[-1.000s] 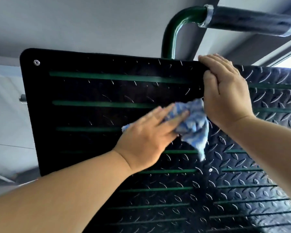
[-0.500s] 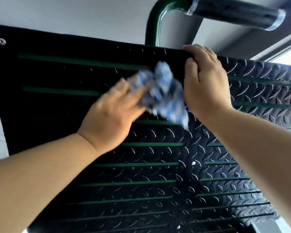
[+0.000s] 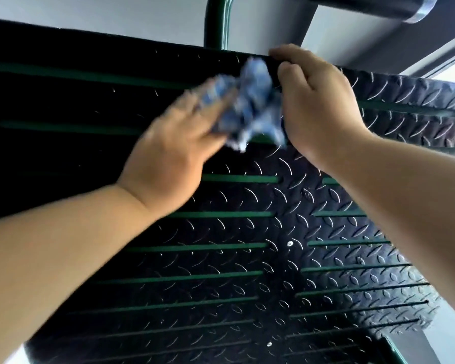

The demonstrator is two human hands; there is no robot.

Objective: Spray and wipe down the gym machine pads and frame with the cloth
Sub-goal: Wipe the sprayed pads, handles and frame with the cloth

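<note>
We press the blue cloth against the black tread plate, close under its top edge.

The blue-and-white cloth (image 3: 247, 106) is bunched up against the black tread plate (image 3: 247, 271), just below the plate's top edge and a little right of its middle, touching both our hands. Our left hand (image 3: 168, 156) lies on the cloth from the left with fingers stretched over it, pressing it to the plate rather than wrapping it. Hand and cloth are blurred, so we cannot make out the thumb. Our right hand (image 3: 318, 109) clasps the plate's top edge just right of the cloth, fingers hooked over the edge, thumb on the front face. Green slots (image 3: 234, 214) run across the plate. A green tube (image 3: 217, 22) rises behind its top edge, and a black roller (image 3: 365, 5) with a chrome end cap hangs above the plate's right part.
</note>
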